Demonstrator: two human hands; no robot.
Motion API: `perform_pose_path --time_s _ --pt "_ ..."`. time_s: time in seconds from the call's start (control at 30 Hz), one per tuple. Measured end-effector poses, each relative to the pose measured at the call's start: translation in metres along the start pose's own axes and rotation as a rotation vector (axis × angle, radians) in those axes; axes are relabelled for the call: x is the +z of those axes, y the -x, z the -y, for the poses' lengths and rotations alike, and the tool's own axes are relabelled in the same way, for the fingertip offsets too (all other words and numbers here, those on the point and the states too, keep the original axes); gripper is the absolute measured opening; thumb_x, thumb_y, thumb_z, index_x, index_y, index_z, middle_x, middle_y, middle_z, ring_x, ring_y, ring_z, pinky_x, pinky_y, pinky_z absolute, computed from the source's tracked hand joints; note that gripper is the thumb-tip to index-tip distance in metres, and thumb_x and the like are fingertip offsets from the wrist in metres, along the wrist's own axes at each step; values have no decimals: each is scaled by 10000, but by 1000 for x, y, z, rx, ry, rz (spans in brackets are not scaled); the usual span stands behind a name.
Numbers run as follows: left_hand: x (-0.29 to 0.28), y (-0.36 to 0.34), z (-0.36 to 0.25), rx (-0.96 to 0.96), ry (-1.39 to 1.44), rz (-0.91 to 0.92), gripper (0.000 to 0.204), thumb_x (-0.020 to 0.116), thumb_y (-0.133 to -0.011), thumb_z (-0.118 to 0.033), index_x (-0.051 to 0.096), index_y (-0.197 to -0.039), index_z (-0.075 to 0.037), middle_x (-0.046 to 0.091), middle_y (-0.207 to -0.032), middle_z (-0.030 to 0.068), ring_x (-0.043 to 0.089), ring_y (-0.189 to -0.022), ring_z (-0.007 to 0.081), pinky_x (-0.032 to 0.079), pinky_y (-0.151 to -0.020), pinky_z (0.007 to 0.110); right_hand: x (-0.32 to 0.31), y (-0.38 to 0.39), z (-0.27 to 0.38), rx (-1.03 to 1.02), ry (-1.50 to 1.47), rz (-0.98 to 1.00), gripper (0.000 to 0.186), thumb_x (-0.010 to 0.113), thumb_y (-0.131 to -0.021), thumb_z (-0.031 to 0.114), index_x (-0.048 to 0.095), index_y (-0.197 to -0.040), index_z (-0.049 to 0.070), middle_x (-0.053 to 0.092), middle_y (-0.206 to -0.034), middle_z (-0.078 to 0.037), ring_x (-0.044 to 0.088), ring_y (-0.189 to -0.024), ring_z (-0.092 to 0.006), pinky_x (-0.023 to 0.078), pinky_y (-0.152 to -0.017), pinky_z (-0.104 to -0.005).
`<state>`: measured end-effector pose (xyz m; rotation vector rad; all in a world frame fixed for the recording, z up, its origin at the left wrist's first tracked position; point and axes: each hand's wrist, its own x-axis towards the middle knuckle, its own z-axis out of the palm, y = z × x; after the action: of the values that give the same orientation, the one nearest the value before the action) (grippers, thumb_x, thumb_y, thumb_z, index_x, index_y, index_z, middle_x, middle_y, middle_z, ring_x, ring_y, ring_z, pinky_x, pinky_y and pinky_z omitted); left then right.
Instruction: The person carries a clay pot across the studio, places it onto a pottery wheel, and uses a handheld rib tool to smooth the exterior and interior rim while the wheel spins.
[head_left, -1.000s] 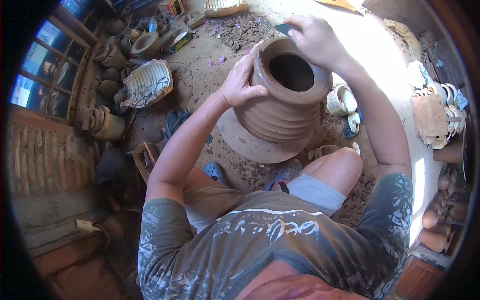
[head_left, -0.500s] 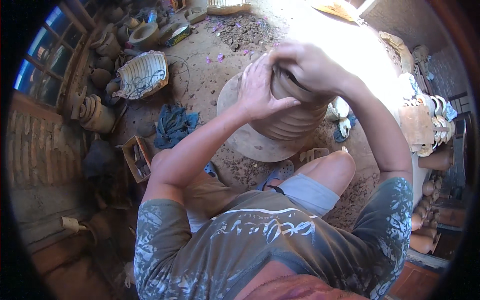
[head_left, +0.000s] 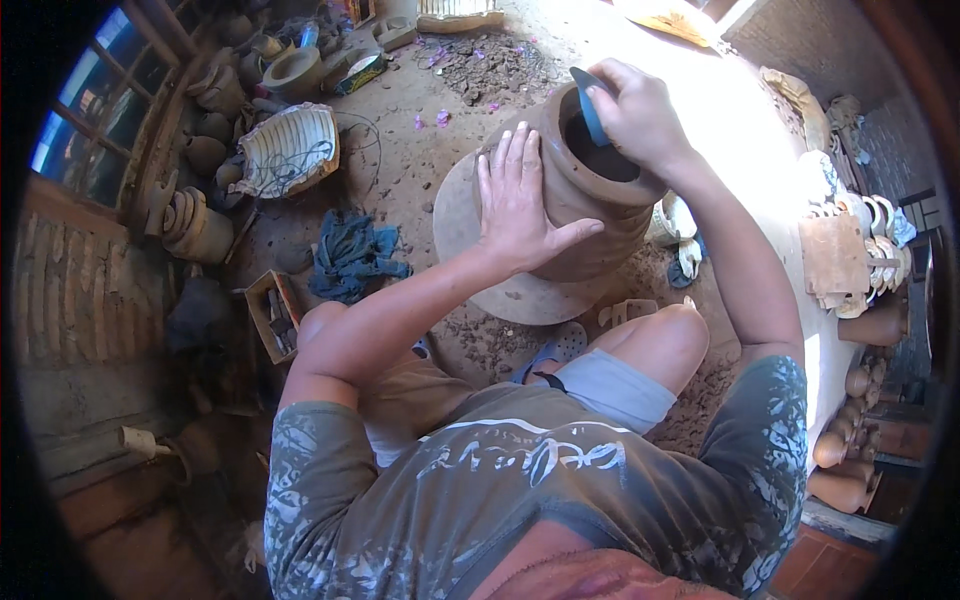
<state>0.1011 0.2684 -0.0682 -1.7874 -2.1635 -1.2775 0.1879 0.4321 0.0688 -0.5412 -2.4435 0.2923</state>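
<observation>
From here I see a person in a dark shirt [head_left: 520, 480] and light shorts [head_left: 630, 388], with bent knees, behind a big brown clay pot [head_left: 612, 226]. The left hand [head_left: 518, 212] is loose and flat on the pot's near left side, with its fingers spread and its thumb poking out to the right. The pot stands on a flat round board [head_left: 515, 303]. The right hand [head_left: 640, 112] pinches a flat blue scraper [head_left: 590, 110] at the pot's dark mouth; I can't tell if it touches the clay. Out to the left lie an open box [head_left: 288, 292] and a crumpled blue cloth [head_left: 355, 256]. Farther off sits a pale, ridged, curved piece [head_left: 288, 150]. Farthest is a crumbly brown heap [head_left: 495, 72] on the floor.
</observation>
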Motion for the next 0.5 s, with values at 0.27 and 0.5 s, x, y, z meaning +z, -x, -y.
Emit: perform_pose_path --time_s 0.27,0.5 --pt "-3 -13 25 171 81 -48 1298 741 -708 -757 244 -1560 88 292 -1596 306 261 -1496 473 195 -1199 626 16 13 -6 -85 -103 11 239 671 -935 92 721 -1139 -23 756 -1043 -212 760 -936 -267 579 -841 -351" --pt "-9 -30 45 316 162 -2 1285 766 -689 -735 274 -1552 79 365 -1549 317 353 -1442 481 248 -1192 574 13 18 -12 -140 -266 62 214 694 -895 51 738 -1090 -27 750 -1018 -185 735 -912 -291 574 -848 -361"
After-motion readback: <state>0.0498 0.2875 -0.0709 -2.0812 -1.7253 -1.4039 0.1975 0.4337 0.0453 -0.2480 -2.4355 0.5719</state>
